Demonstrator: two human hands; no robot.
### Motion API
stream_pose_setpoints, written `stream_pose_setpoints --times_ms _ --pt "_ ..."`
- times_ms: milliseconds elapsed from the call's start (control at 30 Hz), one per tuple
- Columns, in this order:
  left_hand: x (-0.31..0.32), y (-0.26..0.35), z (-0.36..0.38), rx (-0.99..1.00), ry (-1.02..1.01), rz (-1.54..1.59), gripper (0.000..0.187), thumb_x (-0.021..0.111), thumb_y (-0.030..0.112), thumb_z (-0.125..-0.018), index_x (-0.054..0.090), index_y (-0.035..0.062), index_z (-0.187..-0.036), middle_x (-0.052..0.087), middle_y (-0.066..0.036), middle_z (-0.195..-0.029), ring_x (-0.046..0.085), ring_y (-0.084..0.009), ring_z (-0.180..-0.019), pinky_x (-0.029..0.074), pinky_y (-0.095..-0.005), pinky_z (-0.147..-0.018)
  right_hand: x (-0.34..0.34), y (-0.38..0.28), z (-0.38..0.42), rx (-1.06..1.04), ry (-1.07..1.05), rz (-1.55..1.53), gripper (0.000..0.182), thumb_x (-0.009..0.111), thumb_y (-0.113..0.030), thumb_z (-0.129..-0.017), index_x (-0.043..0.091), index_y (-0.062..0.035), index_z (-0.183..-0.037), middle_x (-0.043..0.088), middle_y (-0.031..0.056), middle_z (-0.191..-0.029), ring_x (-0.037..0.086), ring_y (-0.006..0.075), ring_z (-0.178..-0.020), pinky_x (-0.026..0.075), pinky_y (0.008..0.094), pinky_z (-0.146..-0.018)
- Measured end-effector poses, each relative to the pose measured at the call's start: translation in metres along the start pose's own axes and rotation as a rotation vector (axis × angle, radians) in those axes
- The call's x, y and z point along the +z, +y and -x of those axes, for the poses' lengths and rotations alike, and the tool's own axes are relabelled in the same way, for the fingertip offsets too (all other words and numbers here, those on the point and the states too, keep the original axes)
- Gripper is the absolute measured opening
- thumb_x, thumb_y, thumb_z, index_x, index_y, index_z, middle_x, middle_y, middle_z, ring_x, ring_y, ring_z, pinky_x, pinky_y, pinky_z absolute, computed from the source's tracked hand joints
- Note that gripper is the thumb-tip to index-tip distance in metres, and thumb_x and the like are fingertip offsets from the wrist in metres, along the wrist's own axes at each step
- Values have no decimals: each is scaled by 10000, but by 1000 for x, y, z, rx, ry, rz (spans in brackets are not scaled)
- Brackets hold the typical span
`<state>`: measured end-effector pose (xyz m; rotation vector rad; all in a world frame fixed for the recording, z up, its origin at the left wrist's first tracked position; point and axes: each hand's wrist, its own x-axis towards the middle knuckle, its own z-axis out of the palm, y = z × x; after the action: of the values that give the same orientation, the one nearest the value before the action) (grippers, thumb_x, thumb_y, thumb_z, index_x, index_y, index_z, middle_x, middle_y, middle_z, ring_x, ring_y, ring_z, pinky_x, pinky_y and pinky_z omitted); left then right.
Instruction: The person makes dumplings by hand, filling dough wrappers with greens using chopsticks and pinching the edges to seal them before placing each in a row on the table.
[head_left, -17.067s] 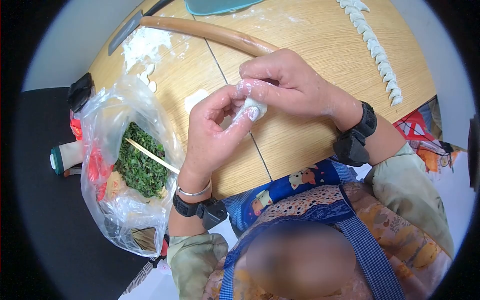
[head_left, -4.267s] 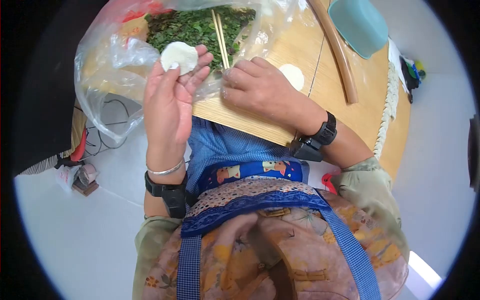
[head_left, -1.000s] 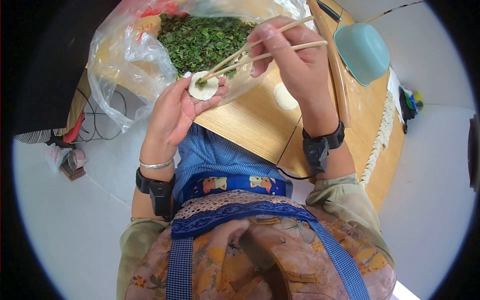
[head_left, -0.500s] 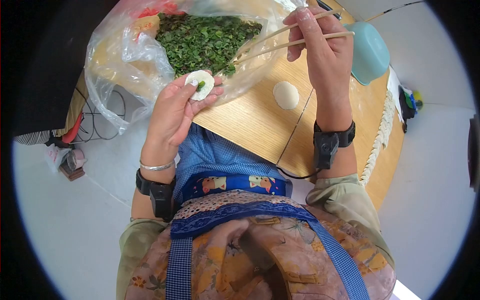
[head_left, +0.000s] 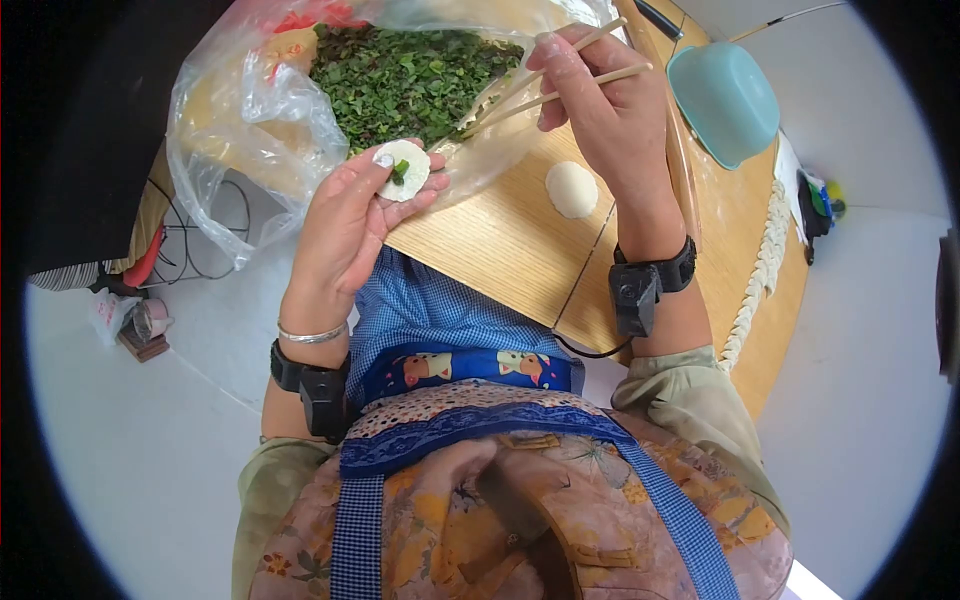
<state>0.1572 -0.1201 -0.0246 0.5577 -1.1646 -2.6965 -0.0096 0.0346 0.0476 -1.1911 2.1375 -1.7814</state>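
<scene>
My left hand (head_left: 350, 205) holds a small round dumpling wrapper (head_left: 414, 176) on its fingers, the thumb pressed on the edge. A bit of chopped greens (head_left: 400, 170) lies in the middle of the wrapper. In my right hand (head_left: 605, 115) is a pair of chopsticks (head_left: 540, 98), gripped near the upper ends. Their tips reach the edge of the chopped leafy filling (head_left: 410, 85), which sits in a large clear plastic bag (head_left: 190, 130). A second wrapper (head_left: 572, 190) lies flat on the wooden table (head_left: 530, 255), below my right hand.
An upturned pale blue plastic bowl (head_left: 728, 105) is at the table's right. A row of folded dumplings (head_left: 757, 275) runs along the right edge. A dark-handled tool (head_left: 658, 20) lies at the top.
My right hand has moved left with the chopsticks, and their tips have shifted slightly left at the filling's edge. My left hand and the wrapper have barely moved.
</scene>
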Motion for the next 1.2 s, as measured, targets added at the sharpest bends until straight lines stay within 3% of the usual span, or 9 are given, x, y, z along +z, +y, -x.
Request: stream_pose_setpoints --times_ms 333,433,500,633,733,900,1000,1100,1200 --pt "-1 1 -1 -6 -7 2 379 373 117 -1008 432 -165 -1255 562 -322 -1194 640 -343 -1043 584 -341 -855 -14 3 -5 -88 70 -37 270 525 -179 -986 643 43 -886 629 76 -727 591 119 -531 464 220 -480" --pt "-1 1 -1 1 -19 15 374 358 140 -1018 453 -156 -1226 583 -305 -1160 640 -352 -1041 588 -346 -840 -6 3 -3 -28 95 -259 262 526 -188 -988 598 32 -865 557 40 -636 531 83 -477 434 200 -427" --pt "0 1 -1 5 -20 36 365 361 151 -1022 475 -148 -1198 604 -288 -1125 641 -358 -1037 593 -347 -823 -1 -2 1 -100 11 -326 275 510 -167 -990 640 51 -884 633 88 -735 589 131 -527 464 230 -480" --pt "0 2 -1 6 -36 37 362 366 162 -1025 501 -140 -1170 614 -275 -1112 662 -323 -988 593 -327 -812 13 -2 7 -88 -52 -392 227 584 -176 -954 648 33 -892 638 54 -761 586 87 -552 468 209 -474" --pt "0 3 -1 -6 -36 -6 368 371 167 -1024 486 -135 -1201 609 -274 -1130 666 -291 -973 589 -312 -814 18 -3 11 -96 -104 -336 219 547 -134 -969 653 47 -907 651 102 -771 585 124 -534 468 230 -478" --pt "-1 -1 0 9 -21 -75 344 423 139 -1008 481 -114 -1234 611 -262 -1144 670 -237 -947 587 -286 -808 15 -5 11 -86 -158 -316 214 553 -131 -965 662 44 -911 647 99 -756 586 125 -537 468 230 -474" --pt "-3 -1 -1 9 -24 -34 316 446 108 -997 492 -99 -1231 611 -256 -1151 671 -234 -953 587 -281 -810 5 -7 8 -83 -195 -335 181 585 -142 -945 653 24 -921 641 37 -766 578 80 -564 470 215 -499" --pt "-2 -2 0 6 -1 -24 312 446 104 -995 492 -97 -1229 608 -257 -1159 671 -242 -962 587 -278 -812 -2 -8 1 -188 -74 -349 206 604 -170 -941 662 25 -907 621 26 -703 578 78 -542 447 211 -469" --pt "-2 -3 -1 7 12 -25 305 449 95 -991 494 -94 -1227 604 -263 -1166 670 -250 -972 586 -282 -814 -12 0 -3 -98 89 -240 257 533 -180 -984 602 38 -867 559 39 -637 533 84 -481 434 200 -424"
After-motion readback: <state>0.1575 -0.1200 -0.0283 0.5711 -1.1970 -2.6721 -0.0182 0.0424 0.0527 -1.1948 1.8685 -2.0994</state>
